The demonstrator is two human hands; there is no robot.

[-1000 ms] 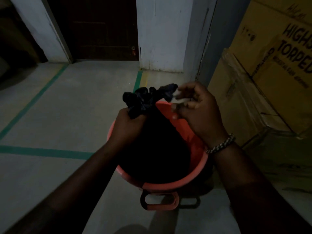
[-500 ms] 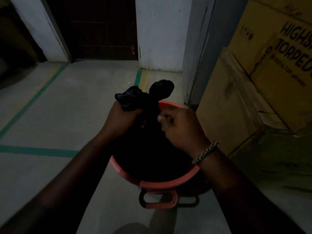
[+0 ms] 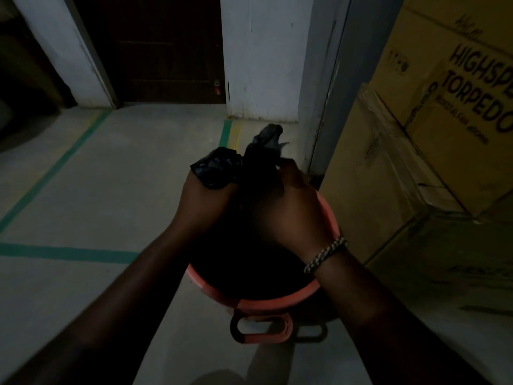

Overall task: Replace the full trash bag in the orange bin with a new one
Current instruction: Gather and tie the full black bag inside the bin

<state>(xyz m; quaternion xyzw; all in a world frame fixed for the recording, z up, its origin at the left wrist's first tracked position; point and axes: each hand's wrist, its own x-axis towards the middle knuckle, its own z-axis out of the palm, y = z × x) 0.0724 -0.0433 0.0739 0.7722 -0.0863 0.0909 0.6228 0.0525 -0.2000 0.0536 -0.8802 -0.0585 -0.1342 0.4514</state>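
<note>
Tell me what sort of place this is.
Likely a storeroom or service corridor: stacked cardboard boxes, a bare concrete floor marked with green lines, and a dark door.

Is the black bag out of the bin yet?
No, the bag sits inside the bin, left hand and right hand gripping its top.
</note>
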